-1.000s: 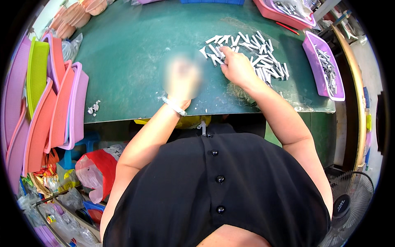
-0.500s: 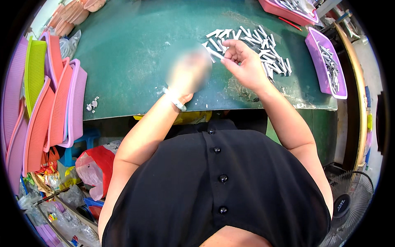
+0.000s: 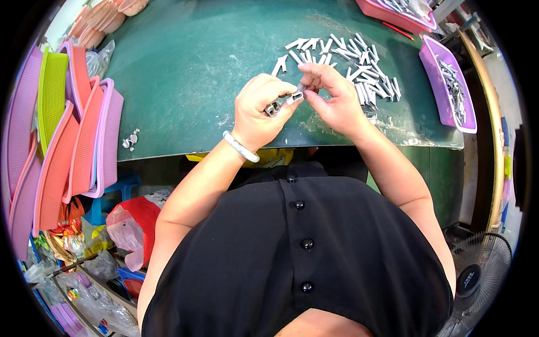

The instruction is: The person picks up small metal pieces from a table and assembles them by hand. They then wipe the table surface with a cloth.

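Observation:
My left hand [image 3: 259, 109], with a pale bangle [image 3: 240, 147] at the wrist, is closed around small grey hollow plastic pieces [image 3: 272, 109]. Another grey piece [image 3: 295, 98], its open end showing, sits between the left thumb and the right hand's fingertips. My right hand [image 3: 336, 96] pinches at that piece from the right; its finger hides part of it. Just beyond both hands, many loose grey tube-like pieces [image 3: 368, 73], some with forked ends, lie spread on the green table [image 3: 179, 78]. One forked piece [image 3: 279, 65] lies nearest the left hand.
A purple basket [image 3: 443, 90] of grey pieces stands at the right edge, with a pink basket [image 3: 387, 14] behind it and a red pen-like stick [image 3: 398, 31] nearby. Stacked baskets [image 3: 84, 135] rise at the left, near small scraps [image 3: 130, 139]. A fan [image 3: 477, 275] stands lower right.
My right hand has come slightly nearer me, away from the pile, and meets the left hand at a grey piece. The left hand has turned, showing the pieces in it.

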`<state>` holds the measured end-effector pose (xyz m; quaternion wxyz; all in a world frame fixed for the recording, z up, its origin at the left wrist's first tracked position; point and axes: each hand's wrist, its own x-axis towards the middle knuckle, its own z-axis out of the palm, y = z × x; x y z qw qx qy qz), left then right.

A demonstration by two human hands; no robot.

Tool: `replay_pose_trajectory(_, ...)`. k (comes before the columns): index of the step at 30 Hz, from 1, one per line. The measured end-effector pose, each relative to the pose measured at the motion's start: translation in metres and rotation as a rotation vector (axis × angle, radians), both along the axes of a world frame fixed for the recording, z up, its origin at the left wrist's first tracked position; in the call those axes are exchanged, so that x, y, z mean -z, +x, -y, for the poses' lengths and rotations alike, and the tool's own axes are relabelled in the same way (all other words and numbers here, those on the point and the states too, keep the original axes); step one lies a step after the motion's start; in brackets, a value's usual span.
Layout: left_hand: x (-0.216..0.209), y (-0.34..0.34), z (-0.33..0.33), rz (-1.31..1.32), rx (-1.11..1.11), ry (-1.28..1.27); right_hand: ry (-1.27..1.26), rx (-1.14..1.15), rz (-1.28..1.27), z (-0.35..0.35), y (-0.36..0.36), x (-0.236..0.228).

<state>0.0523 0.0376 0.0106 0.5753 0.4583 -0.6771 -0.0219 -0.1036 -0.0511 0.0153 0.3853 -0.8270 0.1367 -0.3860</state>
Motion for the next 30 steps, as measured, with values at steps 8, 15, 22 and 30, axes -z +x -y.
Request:
replay_pose_trajectory(8, -0.002, 0.001, -0.004, -0.038, -0.026, 0.079, -0.034, 0.057, -0.026, 0.002, 0.0, 0.001)
replay_pose_trajectory(15, -0.005, 0.0, -0.003, 0.186, -0.168, 0.032, 0.081, -0.008, -0.131, 0.006, 0.0, 0.005)
replay_pose_trajectory(22, 0.018, 0.013, -0.001, -0.677, 0.099, 0.458, -0.136, 0.244, -0.408, 0.03, 0.033, 0.007)
replay_pose_trajectory(30, 0.027, 0.035, 0.003, -1.435, 0.348, 0.542, -0.34, 0.378, -0.734, 0.042, 0.069, 0.02)
